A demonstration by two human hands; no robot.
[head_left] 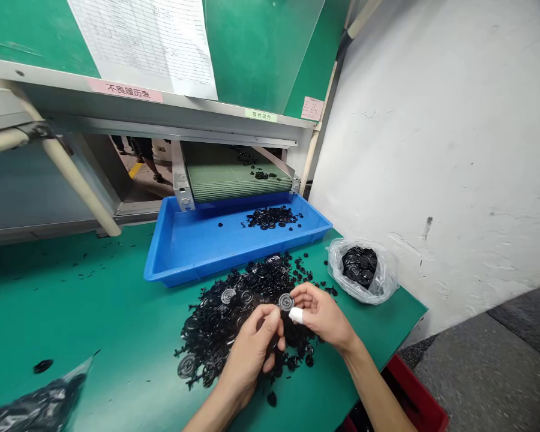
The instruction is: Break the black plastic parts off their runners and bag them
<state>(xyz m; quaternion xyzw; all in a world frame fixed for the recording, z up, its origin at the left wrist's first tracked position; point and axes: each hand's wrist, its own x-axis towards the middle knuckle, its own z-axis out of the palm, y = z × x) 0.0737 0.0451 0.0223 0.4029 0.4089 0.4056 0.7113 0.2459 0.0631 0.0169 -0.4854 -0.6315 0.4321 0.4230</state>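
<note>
Pinched in my right hand [321, 313] is a round dark plastic disc [286, 302] with rings moulded into its face. A white wrap covers the tip of that thumb. My left hand [252, 347] is closed right beside the disc, its thumb and fingertip near the disc's lower left edge. What the left fingers hold, if anything, is hidden. Both hands are over a large heap of black plastic parts [225, 318], with round discs and small branched bits mixed together on the green table [130, 360].
Behind the heap stands a blue tray [198, 240] with more black parts, below a green conveyor belt [220, 177]. An open clear bag [384, 279] of discs is at right, by the white wall. Another bag [40, 402] lies front left. A red crate [425, 396] is below the table.
</note>
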